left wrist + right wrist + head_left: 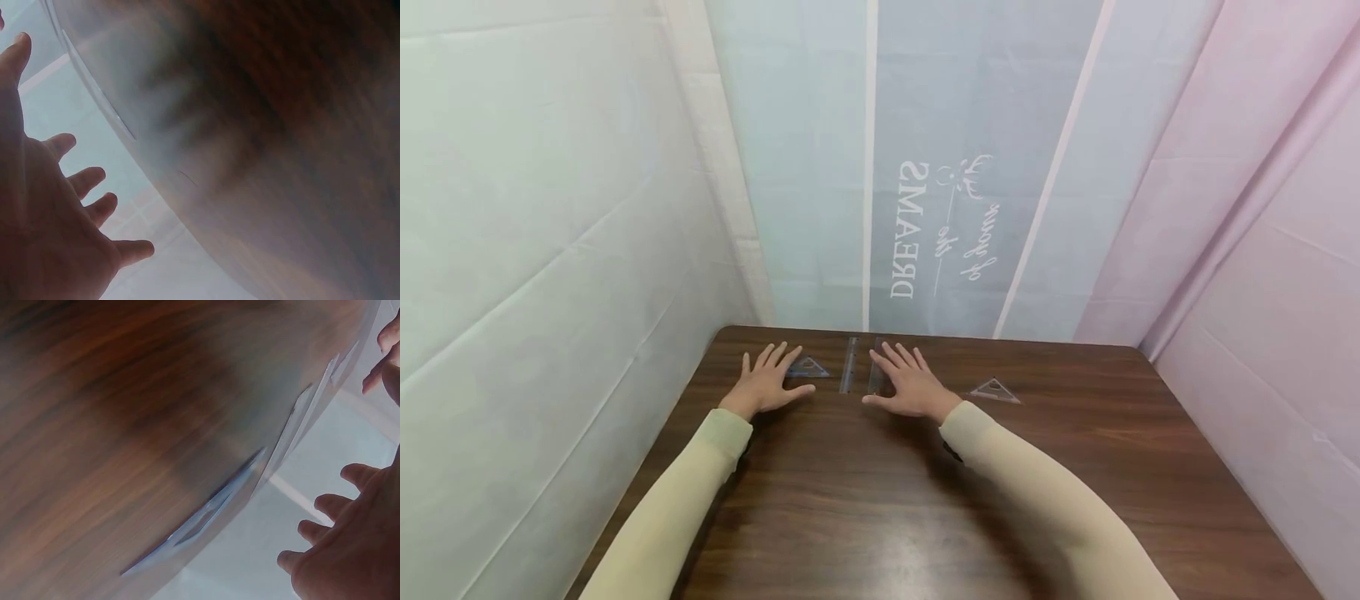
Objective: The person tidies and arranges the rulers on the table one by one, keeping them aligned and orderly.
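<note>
Both hands are held over the far part of the table with fingers straight and spread, gripping nothing. My left hand is beside a clear triangular set square, and its fingers overlap that piece's left end in the head view. The right hand partly covers a clear ruler. A second clear ruler lies between the hands, roughly parallel to the first. To the right of the right wrist lies another set square. In the right wrist view, that set square lies flat, away from the fingers.
The dark wood-grain table has rounded far corners. Behind it hangs a pale blue cloth with mirrored white lettering. White cloth walls stand close along the left and right sides.
</note>
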Demonstrator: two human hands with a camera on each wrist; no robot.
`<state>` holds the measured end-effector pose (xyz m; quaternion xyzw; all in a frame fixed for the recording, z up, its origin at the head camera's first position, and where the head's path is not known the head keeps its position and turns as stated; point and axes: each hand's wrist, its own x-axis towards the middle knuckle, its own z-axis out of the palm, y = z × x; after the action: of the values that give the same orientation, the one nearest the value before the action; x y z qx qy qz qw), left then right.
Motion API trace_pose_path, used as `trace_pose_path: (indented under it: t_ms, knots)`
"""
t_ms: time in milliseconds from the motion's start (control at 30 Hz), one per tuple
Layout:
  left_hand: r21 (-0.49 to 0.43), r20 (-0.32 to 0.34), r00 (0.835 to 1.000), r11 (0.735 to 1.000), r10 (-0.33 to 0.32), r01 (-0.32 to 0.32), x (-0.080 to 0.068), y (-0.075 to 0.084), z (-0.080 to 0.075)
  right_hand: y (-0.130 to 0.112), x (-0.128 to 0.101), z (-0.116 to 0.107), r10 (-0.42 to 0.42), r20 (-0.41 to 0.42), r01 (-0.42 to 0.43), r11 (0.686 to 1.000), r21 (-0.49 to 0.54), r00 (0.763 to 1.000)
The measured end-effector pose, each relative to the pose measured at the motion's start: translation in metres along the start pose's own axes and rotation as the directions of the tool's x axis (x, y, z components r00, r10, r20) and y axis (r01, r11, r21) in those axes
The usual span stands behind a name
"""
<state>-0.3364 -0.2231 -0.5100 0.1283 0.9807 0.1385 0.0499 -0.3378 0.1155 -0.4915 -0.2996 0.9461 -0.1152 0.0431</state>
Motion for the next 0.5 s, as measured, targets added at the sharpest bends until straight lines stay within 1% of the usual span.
trace_pose_path:
  t_ms: [167,300,400,500]
  knots:
    - [-0.006,0.010,1.000,1.000,-0.025,0.025,0.002,-0.001,-0.002,-0.010,0.013,0.004,0.004,0.023,-0.004,1.000,0.001,1.000]
    - [-0.014,0.004,1.000,1.000,-0.018,0.018,0.006,-0.001,-0.005,-0.015,0.024,0.006,0.014,0.013,-0.014,1.000,0.009,1.000]
    - [-0.013,0.007,1.000,1.000,-0.019,0.019,0.009,-0.001,-0.006,-0.019,0.030,0.007,0.006,0.004,-0.006,0.999,0.034,1.000]
    - [-0.015,-0.003,1.000,1.000,-0.013,0.013,0.011,-0.001,-0.006,-0.025,0.038,0.008,0.001,0.013,-0.002,0.999,0.036,1.000]
